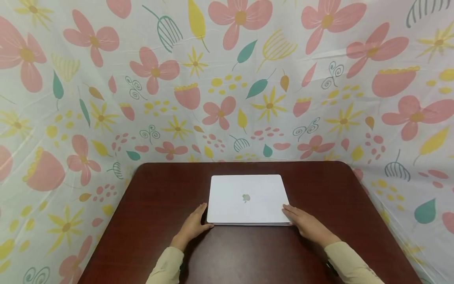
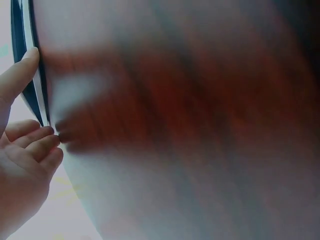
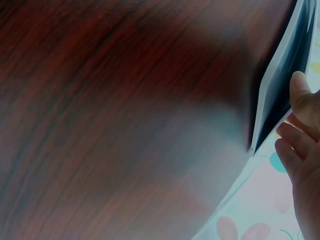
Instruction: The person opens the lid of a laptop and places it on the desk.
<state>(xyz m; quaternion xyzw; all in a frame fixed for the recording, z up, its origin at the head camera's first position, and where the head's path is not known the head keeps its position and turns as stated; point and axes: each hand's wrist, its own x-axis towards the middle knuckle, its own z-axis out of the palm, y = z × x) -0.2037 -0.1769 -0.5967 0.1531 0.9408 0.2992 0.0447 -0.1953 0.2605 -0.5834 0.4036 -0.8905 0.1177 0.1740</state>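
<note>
A silver laptop (image 1: 248, 199) with an apple logo lies on the dark wood table, its lid nearly down. From the wrist views a narrow dark gap shows between lid and base. My left hand (image 1: 193, 223) holds the laptop's near left corner: the thumb touches the front edge, and the fingers lie along the left side. At the near right corner, my right hand (image 1: 310, 225) grips the lid, fingertips over its right edge. In the right wrist view the right thumb (image 3: 300, 90) is at the gap. The left thumb (image 2: 30, 57) crosses the laptop's edge in the left wrist view.
The reddish-brown table (image 1: 244, 256) has rounded far corners and extends around the laptop. A white cloth (image 1: 227, 86) printed with pink flowers and yellow and green leaves hangs behind the table and along both sides.
</note>
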